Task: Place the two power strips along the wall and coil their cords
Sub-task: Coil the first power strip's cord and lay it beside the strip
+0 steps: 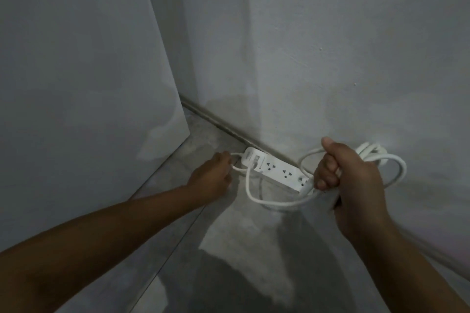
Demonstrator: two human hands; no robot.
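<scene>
White power strip (278, 170) flat on the floor (244, 231), long side against the foot of the wall (330, 58); right hand (352, 180) clenched around a bundle of white cord (389, 160) loops, just beside the strip's near end; left hand (212, 175) at the far end, fingers pinched on the cord where it leaves the strip; one slack loop sagging between; grey panel (76, 71) close on the left; bare floor in front; no legible markings.
</scene>
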